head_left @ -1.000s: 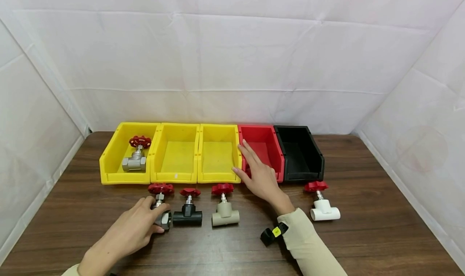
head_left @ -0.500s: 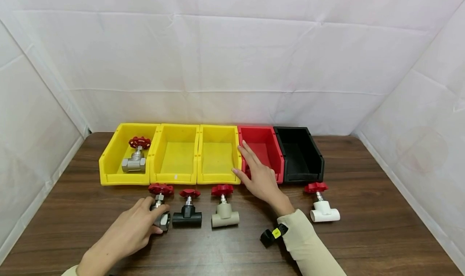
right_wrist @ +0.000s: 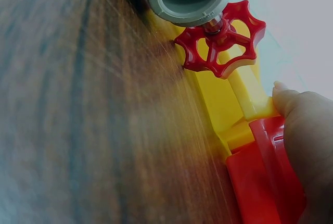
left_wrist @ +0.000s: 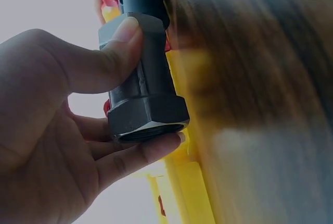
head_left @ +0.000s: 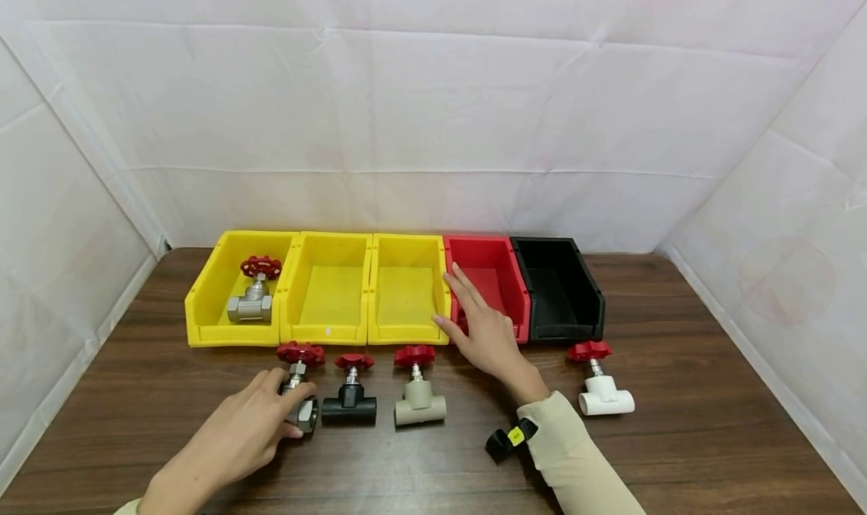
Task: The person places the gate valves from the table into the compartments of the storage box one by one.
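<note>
My left hand (head_left: 240, 425) grips a metal gate valve (head_left: 307, 415) with a red handwheel, in front of the leftmost yellow bins. In the left wrist view the thumb lies over the valve's grey hex-ended body (left_wrist: 148, 110) and fingers curl behind it. My right hand (head_left: 489, 339) rests with spread fingers over the edge where the third yellow bin (head_left: 409, 333) meets the red bin (head_left: 520, 304). From the right wrist, the thumb (right_wrist: 291, 104) shows at that edge. A black valve (head_left: 349, 407) and a beige valve (head_left: 420, 407), both with red handwheels, stand between my hands.
Another metal valve (head_left: 250, 304) sits in the left yellow bin (head_left: 196, 312). Beyond the red bin stands a black bin (head_left: 565, 331). A white valve (head_left: 606, 398) lies on the wooden table (head_left: 711, 425) at right. White sheeting (head_left: 433, 108) encloses the back and sides.
</note>
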Demonstrator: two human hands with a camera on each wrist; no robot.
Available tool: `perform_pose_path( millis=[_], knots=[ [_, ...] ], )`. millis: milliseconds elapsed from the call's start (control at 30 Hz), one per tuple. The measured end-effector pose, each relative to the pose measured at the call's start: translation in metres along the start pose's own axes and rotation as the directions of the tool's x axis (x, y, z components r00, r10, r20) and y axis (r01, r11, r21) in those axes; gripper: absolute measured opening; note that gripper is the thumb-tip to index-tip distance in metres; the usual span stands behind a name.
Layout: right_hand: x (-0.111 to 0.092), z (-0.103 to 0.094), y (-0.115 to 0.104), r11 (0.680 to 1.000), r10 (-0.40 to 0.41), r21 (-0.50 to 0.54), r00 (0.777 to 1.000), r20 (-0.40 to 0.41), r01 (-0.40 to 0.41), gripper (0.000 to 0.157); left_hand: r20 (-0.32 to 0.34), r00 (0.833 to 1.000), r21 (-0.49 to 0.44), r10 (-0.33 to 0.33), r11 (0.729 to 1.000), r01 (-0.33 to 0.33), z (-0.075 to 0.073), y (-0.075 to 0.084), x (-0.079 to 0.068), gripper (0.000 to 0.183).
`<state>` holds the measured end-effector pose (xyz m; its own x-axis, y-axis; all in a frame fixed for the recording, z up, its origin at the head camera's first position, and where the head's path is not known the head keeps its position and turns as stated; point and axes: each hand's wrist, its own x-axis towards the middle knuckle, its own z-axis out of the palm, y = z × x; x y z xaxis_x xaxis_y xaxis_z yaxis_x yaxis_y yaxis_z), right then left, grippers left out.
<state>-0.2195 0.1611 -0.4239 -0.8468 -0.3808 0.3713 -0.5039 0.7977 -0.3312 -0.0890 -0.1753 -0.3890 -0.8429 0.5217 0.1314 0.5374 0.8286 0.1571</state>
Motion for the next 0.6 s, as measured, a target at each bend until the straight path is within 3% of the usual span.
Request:
perform_pose_path(
  millis=[467, 600],
  knots=[
    [0.000, -0.001, 0.000, 1.000, 0.003, 0.004, 1.000, -0.002, -0.003, 0.072, 0.011, 1.000, -0.008, -0.023, 1.000, 0.023, -0.012, 0.001, 0.003, 0.040],
    [0.000, 0.000, 0.000, 1.000, 0.001, 0.003, 1.000, -0.003, -0.001, 0.072, -0.008, 1.000, -0.011, -0.001, 1.000, 0.001, -0.014, 0.000, 0.005, 0.041]
  ],
)
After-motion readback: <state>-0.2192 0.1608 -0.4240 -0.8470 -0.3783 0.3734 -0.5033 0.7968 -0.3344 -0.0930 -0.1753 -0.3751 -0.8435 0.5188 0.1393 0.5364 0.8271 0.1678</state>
